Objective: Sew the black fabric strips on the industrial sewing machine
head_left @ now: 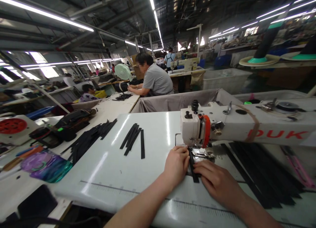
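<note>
A narrow black fabric strip point(196, 177) lies under the head of a white sewing machine point(222, 122), its near end pointing toward me. My left hand point(175, 163) is closed at the strip's left side, fingertips close to the metal presser area. From the right, my right hand point(218, 180) holds the strip's edge with bent fingers pressed together. The needle and the strip's far end are hidden behind my fingers and the machine head. Several loose black strips point(132, 137) lie on the pale tabletop point(98, 168) to the left.
Long black strips point(261, 175) and pink snips point(297, 167) lie under the machine arm. More black strips point(91, 140) are heaped at the left, near a purple-teal pouch point(46, 165). A grey cloth-lined bin point(168, 102) stands beyond the table; a co-worker point(158, 78) sits past it.
</note>
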### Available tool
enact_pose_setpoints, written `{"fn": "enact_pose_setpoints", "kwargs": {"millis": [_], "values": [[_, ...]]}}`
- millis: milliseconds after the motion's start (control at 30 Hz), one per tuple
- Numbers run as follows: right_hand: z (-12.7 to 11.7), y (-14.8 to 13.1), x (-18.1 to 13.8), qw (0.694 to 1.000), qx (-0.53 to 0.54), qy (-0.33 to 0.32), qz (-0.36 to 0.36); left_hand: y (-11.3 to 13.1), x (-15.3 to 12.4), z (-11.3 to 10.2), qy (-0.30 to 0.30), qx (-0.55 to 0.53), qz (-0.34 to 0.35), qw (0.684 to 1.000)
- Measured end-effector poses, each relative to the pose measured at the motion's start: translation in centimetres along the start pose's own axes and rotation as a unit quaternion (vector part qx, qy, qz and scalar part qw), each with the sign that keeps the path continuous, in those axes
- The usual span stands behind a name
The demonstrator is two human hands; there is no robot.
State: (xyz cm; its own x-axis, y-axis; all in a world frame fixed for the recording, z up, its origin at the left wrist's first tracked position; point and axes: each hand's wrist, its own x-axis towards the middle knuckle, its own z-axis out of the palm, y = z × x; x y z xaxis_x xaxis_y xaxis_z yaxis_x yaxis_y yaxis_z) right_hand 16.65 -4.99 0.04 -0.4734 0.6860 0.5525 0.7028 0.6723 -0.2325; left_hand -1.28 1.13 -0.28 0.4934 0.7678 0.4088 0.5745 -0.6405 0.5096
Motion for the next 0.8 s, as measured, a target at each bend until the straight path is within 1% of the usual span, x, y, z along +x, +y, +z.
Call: {"fn": "enact_pose_setpoints", "kwargs": {"millis": [100, 233, 467, 633, 800], "values": [[-0.1, 0.2, -0.3, 0.999, 0.033, -0.006, 0.006, 0.1, 0.0, -0.2, -0.005, 0.000, -0.008, 1.000], [-0.2, 0.6, -0.3, 0.999, 0.031, -0.011, 0.002, 0.3, 0.0, -0.4, -0.010, 0.000, -0.010, 1.000], [0.0, 1.1, 0.5, 0.999, -0.051, -0.013, 0.000, 0.3, 0.1, -0.2, -0.016, 0.012, 0.000, 1.000], [0.8, 1.5, 0.6, 0.994, -0.108, -0.016, 0.012, 0.3, 0.0, -0.1, -0.019, 0.022, 0.000, 1.000], [1.6, 1.8, 0.4, 0.990, -0.135, -0.027, 0.032, 0.3, -0.1, 0.1, -0.014, 0.028, 0.003, 0.999]]}}
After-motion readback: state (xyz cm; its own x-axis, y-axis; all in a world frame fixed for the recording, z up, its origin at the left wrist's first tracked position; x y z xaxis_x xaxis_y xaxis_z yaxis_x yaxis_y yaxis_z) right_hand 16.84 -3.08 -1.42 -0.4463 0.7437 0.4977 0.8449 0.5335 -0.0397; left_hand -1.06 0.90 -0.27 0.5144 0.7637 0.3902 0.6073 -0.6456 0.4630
